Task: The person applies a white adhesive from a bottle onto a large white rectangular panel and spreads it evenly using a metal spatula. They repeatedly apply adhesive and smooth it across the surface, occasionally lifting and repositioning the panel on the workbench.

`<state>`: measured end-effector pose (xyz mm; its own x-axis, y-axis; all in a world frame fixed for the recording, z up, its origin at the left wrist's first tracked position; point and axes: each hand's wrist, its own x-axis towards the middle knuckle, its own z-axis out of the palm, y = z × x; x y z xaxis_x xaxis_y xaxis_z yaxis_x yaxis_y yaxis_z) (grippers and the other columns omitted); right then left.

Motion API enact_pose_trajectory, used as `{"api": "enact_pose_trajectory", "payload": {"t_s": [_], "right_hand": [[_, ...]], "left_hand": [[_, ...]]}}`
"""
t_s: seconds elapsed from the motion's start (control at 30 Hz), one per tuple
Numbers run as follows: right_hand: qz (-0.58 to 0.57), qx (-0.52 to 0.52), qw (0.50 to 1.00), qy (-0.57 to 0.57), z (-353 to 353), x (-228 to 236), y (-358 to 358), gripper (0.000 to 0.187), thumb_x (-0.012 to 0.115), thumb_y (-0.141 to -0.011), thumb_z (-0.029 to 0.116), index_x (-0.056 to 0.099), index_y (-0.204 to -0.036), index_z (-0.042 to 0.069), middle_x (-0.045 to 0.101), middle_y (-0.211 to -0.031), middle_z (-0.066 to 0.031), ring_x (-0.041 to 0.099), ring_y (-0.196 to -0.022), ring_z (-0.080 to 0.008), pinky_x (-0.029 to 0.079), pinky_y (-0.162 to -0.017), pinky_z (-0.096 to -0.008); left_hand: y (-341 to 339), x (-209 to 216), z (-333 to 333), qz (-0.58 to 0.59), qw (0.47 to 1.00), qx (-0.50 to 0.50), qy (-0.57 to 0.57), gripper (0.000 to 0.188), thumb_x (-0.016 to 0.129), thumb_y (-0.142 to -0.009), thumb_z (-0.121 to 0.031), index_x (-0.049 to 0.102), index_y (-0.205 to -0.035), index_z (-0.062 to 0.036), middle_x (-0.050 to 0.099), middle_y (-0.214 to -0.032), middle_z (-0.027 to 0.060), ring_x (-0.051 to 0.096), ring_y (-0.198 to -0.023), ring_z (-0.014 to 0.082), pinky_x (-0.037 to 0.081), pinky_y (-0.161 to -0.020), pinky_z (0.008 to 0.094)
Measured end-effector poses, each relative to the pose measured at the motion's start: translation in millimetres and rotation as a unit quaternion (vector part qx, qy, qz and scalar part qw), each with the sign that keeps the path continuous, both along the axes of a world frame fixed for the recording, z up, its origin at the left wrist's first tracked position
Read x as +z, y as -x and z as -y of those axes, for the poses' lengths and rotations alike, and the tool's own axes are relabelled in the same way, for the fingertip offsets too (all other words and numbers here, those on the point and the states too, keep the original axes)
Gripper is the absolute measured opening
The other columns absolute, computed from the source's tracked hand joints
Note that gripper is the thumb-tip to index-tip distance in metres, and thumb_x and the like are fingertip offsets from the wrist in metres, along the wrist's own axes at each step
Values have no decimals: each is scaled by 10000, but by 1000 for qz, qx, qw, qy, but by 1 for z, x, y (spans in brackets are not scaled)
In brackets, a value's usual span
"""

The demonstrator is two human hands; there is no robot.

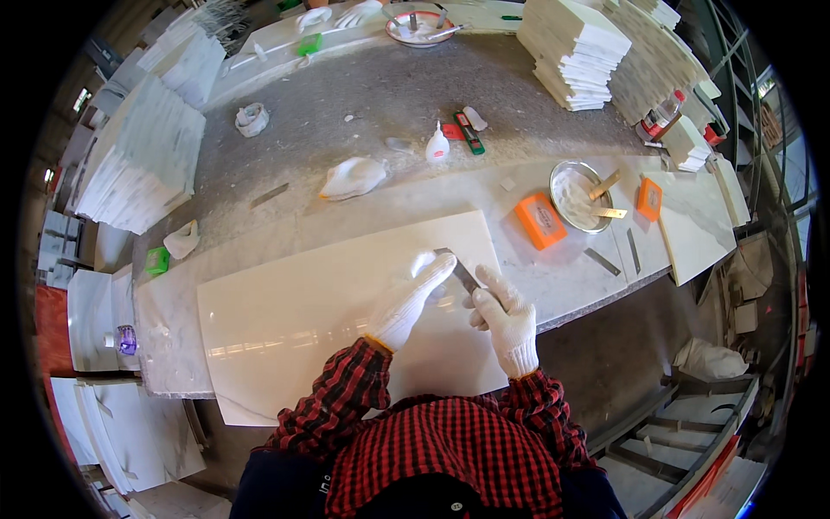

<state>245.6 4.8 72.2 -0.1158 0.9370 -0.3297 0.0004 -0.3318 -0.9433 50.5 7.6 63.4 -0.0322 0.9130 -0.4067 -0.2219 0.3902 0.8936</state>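
In a white knitted glove, my right hand (506, 322) is closed around the near end of a flat, dark metal scraper blade (468, 278). The blade slants up and left to my left hand (410, 304), gloved the same way, whose thumb and fingers press together at its far tip. The left fingers are partly hidden behind the thumb. Both hands are above the right part of a glossy, cream-white stone slab (303, 316), which lies over the near edge of the workbench.
An orange box (540, 221) stands beside a metal bowl (580, 197) of white paste with two spatulas in it. Thin metal strips lie to their right. Further back are a crumpled white cloth (354, 177) and a white squeeze bottle (437, 144). Tile stacks (143, 156) flank the bench.
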Motion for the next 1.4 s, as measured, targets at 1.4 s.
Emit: {"api": "enact_pose_trajectory", "payload": {"t_s": [1.4], "right_hand": [[520,140,831,-142,-42,-35,6,504,563,-1013,265,539,-1515,303,724,-898,-166,696,-787,-396,547,-696,-510]], "left_hand": [[129,-44,-65,-655,678,-97,-319,430,666,-987,-275,634,-1380,-101,617,-1398,168,550,-1321,375,410,-1127,490]]}}
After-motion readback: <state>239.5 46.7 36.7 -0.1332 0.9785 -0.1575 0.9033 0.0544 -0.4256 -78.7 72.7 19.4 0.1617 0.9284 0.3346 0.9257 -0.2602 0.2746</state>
